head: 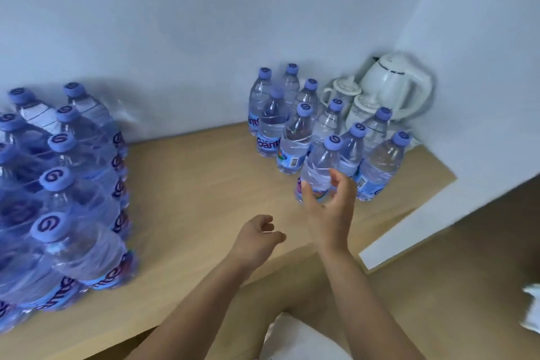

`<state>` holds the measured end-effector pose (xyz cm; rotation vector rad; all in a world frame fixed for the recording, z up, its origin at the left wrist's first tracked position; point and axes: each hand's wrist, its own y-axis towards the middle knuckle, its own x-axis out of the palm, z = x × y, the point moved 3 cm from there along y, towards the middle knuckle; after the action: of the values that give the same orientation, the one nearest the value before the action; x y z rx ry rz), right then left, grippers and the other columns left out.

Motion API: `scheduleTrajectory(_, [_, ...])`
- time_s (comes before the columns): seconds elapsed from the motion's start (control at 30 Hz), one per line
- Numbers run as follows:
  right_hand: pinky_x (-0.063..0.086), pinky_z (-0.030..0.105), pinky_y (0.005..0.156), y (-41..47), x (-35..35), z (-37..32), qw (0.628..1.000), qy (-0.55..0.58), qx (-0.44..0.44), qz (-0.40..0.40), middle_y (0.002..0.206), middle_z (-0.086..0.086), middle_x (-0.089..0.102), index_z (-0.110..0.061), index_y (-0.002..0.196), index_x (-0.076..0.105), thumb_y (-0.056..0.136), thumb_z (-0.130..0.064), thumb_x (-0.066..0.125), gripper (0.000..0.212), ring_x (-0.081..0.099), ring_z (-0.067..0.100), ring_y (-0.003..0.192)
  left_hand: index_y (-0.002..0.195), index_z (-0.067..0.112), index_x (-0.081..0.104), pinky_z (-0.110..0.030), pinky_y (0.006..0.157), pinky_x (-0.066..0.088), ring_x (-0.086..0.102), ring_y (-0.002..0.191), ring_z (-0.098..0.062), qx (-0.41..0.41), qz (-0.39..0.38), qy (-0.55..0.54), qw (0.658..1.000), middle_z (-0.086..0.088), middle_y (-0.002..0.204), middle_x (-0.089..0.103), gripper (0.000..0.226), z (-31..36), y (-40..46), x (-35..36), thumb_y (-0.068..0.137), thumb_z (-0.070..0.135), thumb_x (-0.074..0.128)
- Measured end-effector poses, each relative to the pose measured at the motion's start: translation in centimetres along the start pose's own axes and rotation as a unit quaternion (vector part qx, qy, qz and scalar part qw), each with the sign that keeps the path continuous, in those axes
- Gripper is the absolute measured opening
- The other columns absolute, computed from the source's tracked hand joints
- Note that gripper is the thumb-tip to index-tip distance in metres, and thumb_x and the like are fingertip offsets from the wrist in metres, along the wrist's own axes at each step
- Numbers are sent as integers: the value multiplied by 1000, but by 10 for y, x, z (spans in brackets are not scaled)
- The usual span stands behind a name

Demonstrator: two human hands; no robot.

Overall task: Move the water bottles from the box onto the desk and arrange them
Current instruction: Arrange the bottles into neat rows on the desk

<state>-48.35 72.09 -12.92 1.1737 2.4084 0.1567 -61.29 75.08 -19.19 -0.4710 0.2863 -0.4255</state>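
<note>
The right hand (327,207) is spread, its fingers apart, just in front of the front bottle (318,169), holding nothing; the left hand (257,238), loosely curled and empty, hovers left of that bottle; behind it more bottles (295,126) stand upright on the counter (210,184); a white kettle (394,82) stands further behind; a wrapped pack (58,199) is far left of it.

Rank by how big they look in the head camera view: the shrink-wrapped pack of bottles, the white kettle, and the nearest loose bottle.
1. shrink-wrapped pack of bottles, though nearness to the camera inflates it.
2. white kettle.
3. nearest loose bottle, close to the kettle in apparent size, so this order is unsure.
</note>
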Motion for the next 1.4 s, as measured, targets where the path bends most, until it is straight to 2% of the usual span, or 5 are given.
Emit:
scheduleTrajectory(0.47, [28,18,96,85,18,43,989,-70,-27,-123,126,2,50,-9,130,45,70,-34,80,74,41,20,122,146,12,26,-33,103,40,42,131,-19,36,64,139,987,-3,146,39,94,33,93,52,71,23,81])
scheduleTrajectory(0.77, [45,25,77,106,37,-11,982,8,10,-187,98,-7,57,-26,97,48,53,-52,81,61,55,12,91,98,17,49,-31,61,55,66,74,-16,108,100,-91,985,-4,91,66,66,45,68,24,44,11,84])
scheduleTrajectory(1.0, [50,43,84,111,79,-45,753,315,147,-559,106,9,66,-10,116,55,56,-38,83,72,63,26,97,102,2,57,-20,62,47,61,72,-12,97,-302,-221,922,-1,83,68,47,70,20,-37,57,13,68])
scheduleTrajectory(1.2, [52,35,81,79,122,-75,930,106,46,-349,101,-4,63,-27,102,48,50,-48,85,67,63,9,91,88,2,57,-28,52,45,56,57,-20,135,86,-130,979,-12,70,61,39,60,23,-65,55,6,76])
scheduleTrajectory(1.4, [52,31,73,80,146,-105,795,187,58,-574,91,-5,69,-15,108,54,48,-45,80,71,65,12,87,98,3,56,-22,57,40,56,65,-14,138,-224,-207,942,4,74,64,45,61,-2,-107,58,19,67])
